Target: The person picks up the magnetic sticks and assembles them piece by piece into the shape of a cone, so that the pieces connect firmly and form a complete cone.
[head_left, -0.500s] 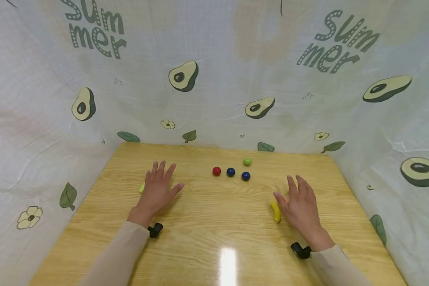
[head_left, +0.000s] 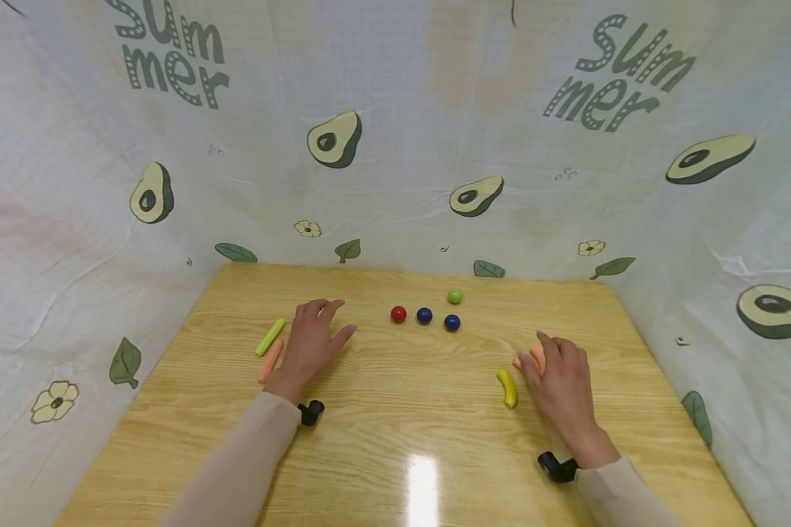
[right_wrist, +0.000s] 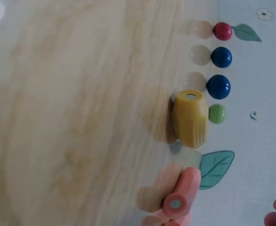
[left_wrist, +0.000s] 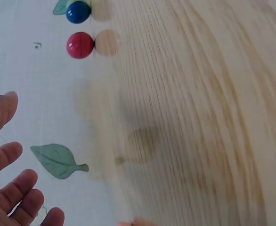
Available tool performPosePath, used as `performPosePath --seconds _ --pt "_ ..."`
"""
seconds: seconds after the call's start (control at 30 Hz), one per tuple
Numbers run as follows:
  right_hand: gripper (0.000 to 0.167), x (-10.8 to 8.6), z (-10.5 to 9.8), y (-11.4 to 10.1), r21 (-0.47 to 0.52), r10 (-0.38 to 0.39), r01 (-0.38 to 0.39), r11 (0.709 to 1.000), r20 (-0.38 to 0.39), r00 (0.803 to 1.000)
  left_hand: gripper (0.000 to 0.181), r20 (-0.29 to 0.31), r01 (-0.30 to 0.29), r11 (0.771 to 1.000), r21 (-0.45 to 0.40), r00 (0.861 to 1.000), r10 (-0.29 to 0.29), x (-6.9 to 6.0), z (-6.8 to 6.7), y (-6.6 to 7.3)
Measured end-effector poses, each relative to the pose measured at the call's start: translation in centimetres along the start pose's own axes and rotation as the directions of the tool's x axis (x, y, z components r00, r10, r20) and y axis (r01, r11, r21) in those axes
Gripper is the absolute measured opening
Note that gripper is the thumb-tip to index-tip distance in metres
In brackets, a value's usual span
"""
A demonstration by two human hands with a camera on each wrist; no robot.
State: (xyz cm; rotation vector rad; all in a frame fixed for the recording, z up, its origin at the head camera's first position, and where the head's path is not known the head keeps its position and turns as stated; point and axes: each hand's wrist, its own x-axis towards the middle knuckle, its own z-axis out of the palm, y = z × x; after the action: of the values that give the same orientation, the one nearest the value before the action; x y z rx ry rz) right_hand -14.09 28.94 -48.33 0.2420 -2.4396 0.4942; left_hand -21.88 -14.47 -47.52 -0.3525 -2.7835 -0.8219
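My left hand (head_left: 311,344) hovers over the left part of the table, fingers loosely bent, holding nothing. Beside it lie a yellow-green stick (head_left: 270,337) and a salmon-pink stick (head_left: 271,361). On the right, my right hand (head_left: 563,388) is held over the wood with relaxed fingers and nothing in its grasp. To its left sits a curved yellow piece (head_left: 508,389), whose end shows a round metal disc in the right wrist view. Curved pink pieces (right_wrist: 189,183) lie near that hand, partly hidden behind its fingers in the head view.
Toward the back of the table (head_left: 382,410) are a red ball (head_left: 398,314), a blue ball (head_left: 425,316), a second blue ball (head_left: 452,322) and a green ball (head_left: 455,296). A printed cloth (head_left: 395,146) hangs behind and along both sides.
My left hand has moved right and its fingers have bent, uncovering the yellow-green and pink sticks. The right hand has shifted slightly right, with the pink pieces now showing beside its fingers.
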Motion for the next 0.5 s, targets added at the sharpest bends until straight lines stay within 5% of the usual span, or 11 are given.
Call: performPosePath --seconds 0.5 --pt "0.051 -2.3 0.0 -1.1 0.084 0.059 -0.068 0.994 0.106 0.993 0.062 0.126 0.106 0.978 -0.178 0.988 -0.084 3.3 4.6 1.2"
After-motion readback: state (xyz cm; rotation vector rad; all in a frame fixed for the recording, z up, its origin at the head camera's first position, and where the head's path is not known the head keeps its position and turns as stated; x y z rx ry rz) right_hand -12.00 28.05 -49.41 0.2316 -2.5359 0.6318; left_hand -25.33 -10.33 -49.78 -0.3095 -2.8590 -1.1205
